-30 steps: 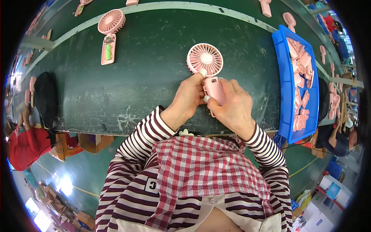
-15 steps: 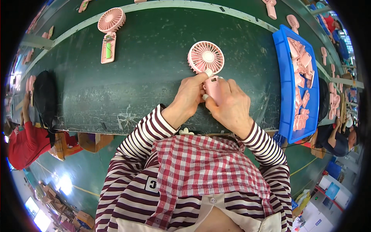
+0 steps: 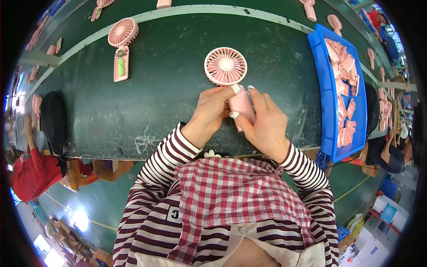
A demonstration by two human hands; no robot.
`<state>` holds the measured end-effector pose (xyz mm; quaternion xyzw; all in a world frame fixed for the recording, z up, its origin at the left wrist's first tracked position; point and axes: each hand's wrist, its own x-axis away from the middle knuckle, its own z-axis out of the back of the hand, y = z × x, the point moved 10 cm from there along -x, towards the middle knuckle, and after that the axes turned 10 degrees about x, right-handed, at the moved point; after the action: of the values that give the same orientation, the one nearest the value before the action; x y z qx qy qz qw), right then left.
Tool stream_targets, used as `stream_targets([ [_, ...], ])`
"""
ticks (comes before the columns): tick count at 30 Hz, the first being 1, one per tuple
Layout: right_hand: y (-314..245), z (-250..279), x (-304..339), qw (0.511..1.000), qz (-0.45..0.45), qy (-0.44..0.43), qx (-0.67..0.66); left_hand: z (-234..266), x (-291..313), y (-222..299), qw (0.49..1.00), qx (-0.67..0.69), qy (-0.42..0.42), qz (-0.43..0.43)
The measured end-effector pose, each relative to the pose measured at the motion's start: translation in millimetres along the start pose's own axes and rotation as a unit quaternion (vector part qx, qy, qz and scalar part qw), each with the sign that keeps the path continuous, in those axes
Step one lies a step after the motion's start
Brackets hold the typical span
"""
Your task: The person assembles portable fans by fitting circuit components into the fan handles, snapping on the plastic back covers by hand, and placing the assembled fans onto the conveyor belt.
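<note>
A pink handheld fan [image 3: 225, 66] rests on the dark green worktop in front of me, its round grille facing up and its handle pointing toward me. My left hand [image 3: 211, 109] grips the upper handle from the left, thumb pressed just below the grille. On the other side, my right hand [image 3: 268, 123] holds the handle [image 3: 240, 106] between the thumb and the fingers, with the index finger raised at its upper edge. White wraps cover some of my fingertips. My fingers hide part of the handle's left side and lower end.
To the right stands a blue tray [image 3: 327, 111] of loose pink plastic casing parts. Another fan [image 3: 122, 32] lies at the far left, its handle opened over a green battery [image 3: 121, 66]. More fans lie beyond the pale rail [image 3: 191, 10]. People sit at both sides.
The dark window at the top of the handle no longer shows. My right fingers have lifted and spread a little along the handle. The whole view has tilted slightly.
</note>
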<state>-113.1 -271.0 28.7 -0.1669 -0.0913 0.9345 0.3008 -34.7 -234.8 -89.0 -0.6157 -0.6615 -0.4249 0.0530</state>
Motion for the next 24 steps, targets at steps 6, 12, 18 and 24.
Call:
stream_targets([
  [6,48.6,-47.1,14.9,0.944,-0.182,-0.167,-0.217,-5.3,2.2,17.7,0.998,0.010,-0.024,-0.054],
  [12,31.2,-70.8,18.8,0.798,-0.229,-0.217,-0.514,-19.9,1.7,21.8,0.985,0.012,-0.143,-0.100],
  [18,29.6,-65.8,19.3,0.821,-0.211,-0.200,-0.491,-25.7,8.0,26.9,0.977,0.007,-0.172,-0.129],
  [24,34.9,-60.0,19.2,0.843,-0.197,-0.129,-0.483,-30.7,9.9,27.1,0.975,-0.016,-0.176,-0.135],
])
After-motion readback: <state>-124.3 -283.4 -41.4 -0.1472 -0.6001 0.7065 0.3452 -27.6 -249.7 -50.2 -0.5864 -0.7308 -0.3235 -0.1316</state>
